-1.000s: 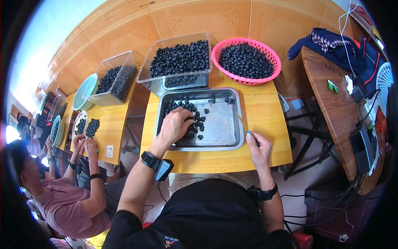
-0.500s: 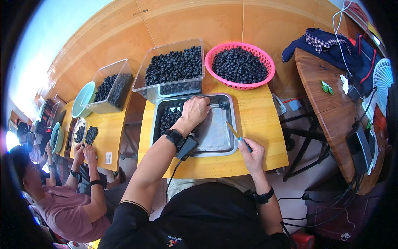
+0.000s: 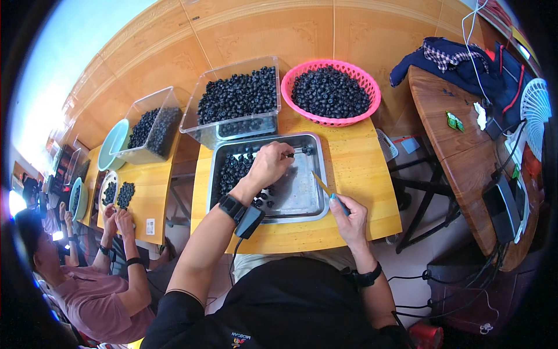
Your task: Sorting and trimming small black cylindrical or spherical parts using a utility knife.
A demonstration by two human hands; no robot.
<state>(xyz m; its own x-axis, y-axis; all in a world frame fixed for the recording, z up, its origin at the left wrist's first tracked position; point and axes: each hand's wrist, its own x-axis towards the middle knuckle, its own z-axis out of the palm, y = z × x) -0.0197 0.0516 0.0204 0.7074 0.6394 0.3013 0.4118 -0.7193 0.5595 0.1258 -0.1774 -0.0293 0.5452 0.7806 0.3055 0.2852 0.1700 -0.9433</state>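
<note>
A metal tray point(image 3: 268, 218) lies in front of me, with blueberries point(image 3: 235, 170) heaped in its left part and a few loose ones along the lower middle. Over the tray, my left hand point(image 3: 269, 166) is closed in a pinch, and a dark blueberry point(image 3: 290, 155) shows at its fingertips. Another small group of blueberries point(image 3: 307, 150) lies in the tray's far right corner. To the right of the tray, my right hand point(image 3: 351, 222) grips a small knife point(image 3: 321, 184) by its dark blue handle. The narrow yellowish blade points up and left over the tray's right rim.
Behind the tray stand a clear bin point(image 3: 200, 129) and a pink basket point(image 3: 286, 96), both full of blueberries. A brown table point(image 3: 433, 116) with clothes and cables is at right. At left, a co-worker point(image 3: 96, 285) handles blueberries at another yellow table point(image 3: 152, 192).
My left hand has shifted slightly, uncovering loose berries in the lower middle of the tray. A berry now shows at its fingertips. The right hand keeps its grip on the knife.
</note>
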